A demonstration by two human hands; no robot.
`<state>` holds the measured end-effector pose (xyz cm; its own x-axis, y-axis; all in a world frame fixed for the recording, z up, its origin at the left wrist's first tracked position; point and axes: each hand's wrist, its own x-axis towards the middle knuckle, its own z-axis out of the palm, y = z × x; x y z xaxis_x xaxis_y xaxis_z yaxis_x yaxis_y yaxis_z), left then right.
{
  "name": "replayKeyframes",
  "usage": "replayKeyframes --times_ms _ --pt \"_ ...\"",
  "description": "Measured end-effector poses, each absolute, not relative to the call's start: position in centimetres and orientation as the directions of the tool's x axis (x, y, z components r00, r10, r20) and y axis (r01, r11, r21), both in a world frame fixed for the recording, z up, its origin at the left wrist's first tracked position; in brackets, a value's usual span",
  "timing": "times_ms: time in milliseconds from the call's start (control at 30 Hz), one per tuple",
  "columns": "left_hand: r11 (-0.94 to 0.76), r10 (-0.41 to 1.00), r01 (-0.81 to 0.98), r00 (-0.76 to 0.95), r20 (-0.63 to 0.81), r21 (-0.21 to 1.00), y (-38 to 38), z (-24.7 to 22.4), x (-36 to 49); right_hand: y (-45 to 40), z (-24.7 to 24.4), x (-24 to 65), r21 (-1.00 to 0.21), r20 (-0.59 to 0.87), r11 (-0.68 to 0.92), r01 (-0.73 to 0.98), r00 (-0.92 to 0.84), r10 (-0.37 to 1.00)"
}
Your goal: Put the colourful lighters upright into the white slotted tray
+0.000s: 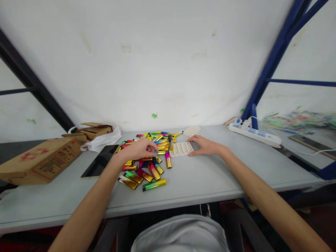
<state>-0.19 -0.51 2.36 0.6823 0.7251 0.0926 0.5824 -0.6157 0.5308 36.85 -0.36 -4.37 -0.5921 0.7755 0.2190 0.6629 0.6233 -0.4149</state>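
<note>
Shiny gold lighters [154,184] with coloured ends lie in a loose pile on the table. My left hand [140,148] hovers over the pile, its fingers loosely curled and thumb apart, with nothing visible between them. To the right sits a white tray [181,149] with rows of round holes. One lighter [170,142] stands upright at its left edge, metal top up; whether it is in a hole I cannot tell. My right hand [202,145] grips the tray's right side, thumb in front and fingers behind. Another white holed tray [191,131] lies farther back.
A black tablet [101,161] lies left of the pile. Beyond it are a cardboard box [43,159], a smaller opened box [97,130] and a white plastic bag [106,139]. A power strip [254,134] with cords lies at the right. Blue shelf posts [273,59] rise there.
</note>
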Motion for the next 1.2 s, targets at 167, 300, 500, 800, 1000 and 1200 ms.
replayKeyframes --times_ms 167,300,500,800,1000,1200 --pt "-0.666 0.649 0.557 0.761 0.017 0.497 -0.8 2.4 -0.3 -0.4 -4.2 36.8 -0.415 0.203 0.61 0.675 -0.585 0.785" --pt "-0.702 0.636 0.568 0.771 0.021 0.429 -0.8 2.1 -0.3 -0.5 -4.2 36.8 -0.418 0.196 0.607 0.676 -0.585 0.787" --pt "-0.73 0.627 0.547 0.775 0.081 0.41 -0.5 0.6 0.8 -0.5 -4.3 36.9 -0.424 0.213 0.61 0.67 -0.581 0.786" --pt "-0.607 0.74 0.465 0.626 0.246 0.645 -2.1 2.3 2.2 -0.3 -4.5 37.0 -0.429 0.221 0.614 0.663 -0.582 0.783" --pt "-0.281 0.904 0.035 0.345 0.252 0.959 -1.9 2.9 2.6 -0.4 -4.3 36.9 -0.419 0.197 0.605 0.677 -0.583 0.788" --pt "-0.168 0.928 -0.238 0.288 0.235 0.956 -1.9 2.7 3.1 -0.3 -4.5 36.9 -0.432 0.202 0.601 0.673 -0.577 0.791"
